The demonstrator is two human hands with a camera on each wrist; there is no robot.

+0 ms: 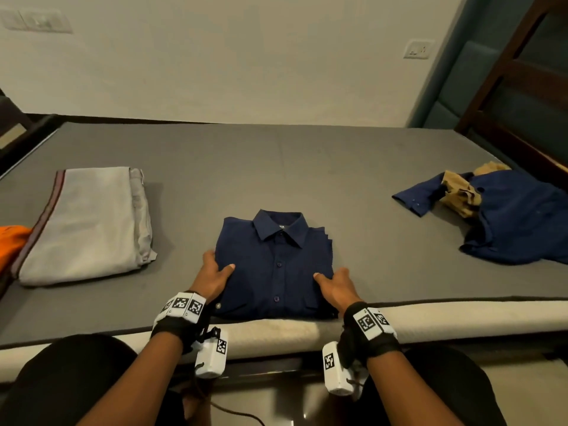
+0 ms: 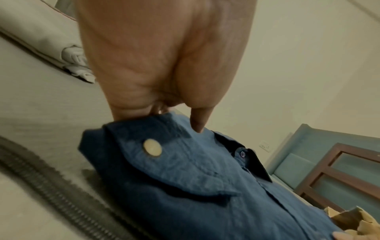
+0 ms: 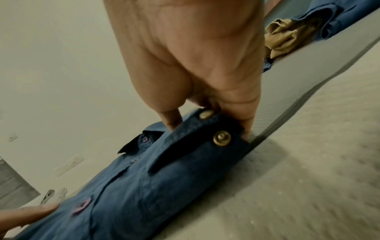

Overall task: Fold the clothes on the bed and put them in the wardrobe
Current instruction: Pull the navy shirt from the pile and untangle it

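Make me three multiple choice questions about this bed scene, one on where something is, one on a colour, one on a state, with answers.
1. Where do the grey trousers lie relative to the folded shirt?
A. On its left
B. On top of it
C. On its right

2. What colour is the folded shirt?
A. Orange
B. Navy
C. White

3. What state is the pile on the right of the bed in?
A. Neatly folded
B. Hanging up
C. Crumpled, unfolded

Answers: 1 A, the trousers sit beyond the left hand. 2 B, dark blue fabric lies between the left hand and the right hand. 3 C, a blue garment and a tan one lie tangled.
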